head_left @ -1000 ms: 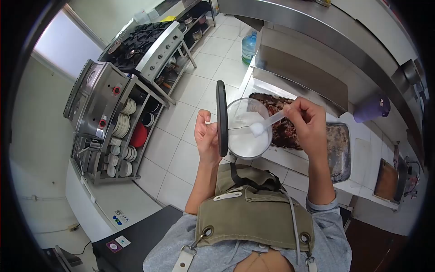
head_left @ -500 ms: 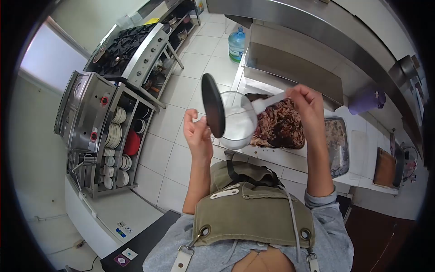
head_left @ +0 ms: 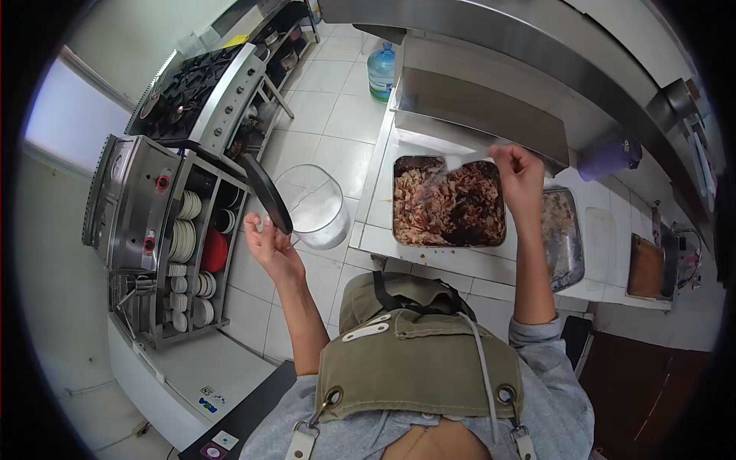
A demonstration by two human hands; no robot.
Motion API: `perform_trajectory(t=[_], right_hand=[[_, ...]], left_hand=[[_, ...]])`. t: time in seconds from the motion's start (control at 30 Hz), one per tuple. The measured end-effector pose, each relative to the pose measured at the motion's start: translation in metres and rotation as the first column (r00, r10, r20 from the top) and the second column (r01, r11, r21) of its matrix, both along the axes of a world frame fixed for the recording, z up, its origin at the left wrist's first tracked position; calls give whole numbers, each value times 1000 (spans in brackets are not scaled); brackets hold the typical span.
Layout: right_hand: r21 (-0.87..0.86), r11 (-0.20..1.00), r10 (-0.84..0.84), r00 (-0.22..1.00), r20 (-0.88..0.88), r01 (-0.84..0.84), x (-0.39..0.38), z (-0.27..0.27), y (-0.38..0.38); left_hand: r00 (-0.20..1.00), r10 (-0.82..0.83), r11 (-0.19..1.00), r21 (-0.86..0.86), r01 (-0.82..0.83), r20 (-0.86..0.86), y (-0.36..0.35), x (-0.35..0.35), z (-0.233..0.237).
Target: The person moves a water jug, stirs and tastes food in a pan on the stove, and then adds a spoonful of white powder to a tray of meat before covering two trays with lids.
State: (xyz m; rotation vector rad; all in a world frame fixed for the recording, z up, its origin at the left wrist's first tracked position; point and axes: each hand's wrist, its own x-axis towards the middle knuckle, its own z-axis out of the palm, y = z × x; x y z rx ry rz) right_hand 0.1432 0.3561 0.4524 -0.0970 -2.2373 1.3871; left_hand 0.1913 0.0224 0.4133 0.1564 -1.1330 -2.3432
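My left hand (head_left: pixel 270 244) gripped a clear tub (head_left: pixel 313 205) of white powder, its black lid (head_left: pixel 266 193) held alongside, out over the floor beside the counter (head_left: pixel 381 239). My right hand (head_left: pixel 520 172) pinched a white spoon (head_left: pixel 464 159) above the tray (head_left: pixel 395 207) of shredded meat (head_left: pixel 445 203).

Meat tray (head_left: pixel 395 201) on tiled counter (head_left: pixel 452 264)

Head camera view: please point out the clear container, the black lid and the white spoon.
clear container (head_left: pixel 316 205), head view, on its see-through side wall
black lid (head_left: pixel 267 193), head view, middle of its dark face
white spoon (head_left: pixel 463 159), head view, on its blurred handle
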Motion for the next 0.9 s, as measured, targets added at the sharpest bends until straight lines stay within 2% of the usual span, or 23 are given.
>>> perform_trajectory(t=[0.03,0.1,0.13,0.17,0.23,0.3,0.4,0.5,0.53,0.6,0.63,0.7,0.73,0.77,0.87,0.9], right_hand=[[-1,1000,-4,1000,-6,4,0,-1,5],[-83,990,-117,993,-18,115,6,-7,24],[-27,980,-195,981,-9,195,12,-9,30],[-23,980,-197,980,-11,197,18,-11,32],[147,976,-170,984,56,160,32,-16,34],[155,963,-230,973,35,222,44,-18,41],[277,934,-256,964,73,227,57,-33,49],[174,929,-330,944,-5,325,54,-33,47],[174,928,-333,943,-4,329,52,-31,40],[245,951,-218,971,94,190,42,-26,18],[243,950,-224,970,95,196,37,-28,12],[133,956,-263,965,-14,262,22,-35,8],[290,933,-200,977,-73,213,18,-41,6],[292,932,-203,977,-73,215,19,-41,7],[565,766,-275,950,-144,308,29,-34,3],[564,767,-273,951,-146,307,33,-38,5]], left_hand=[[1000,-4,1000,-1,4,-6,2,0,1],[1000,-25,999,20,25,-1,3,5,1],[1000,-26,999,24,26,-4,3,5,0],[1000,-25,999,30,25,3,3,6,-2],[999,-35,999,34,35,9,4,5,-3],[998,-56,998,21,55,6,3,7,-4],[996,-88,995,40,88,-9,0,8,-6],[995,-98,994,52,98,7,-1,9,-3],[995,-102,993,51,102,8,-1,10,-3],[994,-107,993,46,106,16,1,11,-4],[994,-112,993,44,112,17,0,12,-5],[990,-138,990,34,138,-5,1,13,-10],[990,-139,990,36,139,-1,0,15,-13],[989,-146,988,49,146,13,-1,16,-17],[987,-153,987,57,151,42,0,19,-19],[987,-148,988,51,145,59,0,21,-19]])
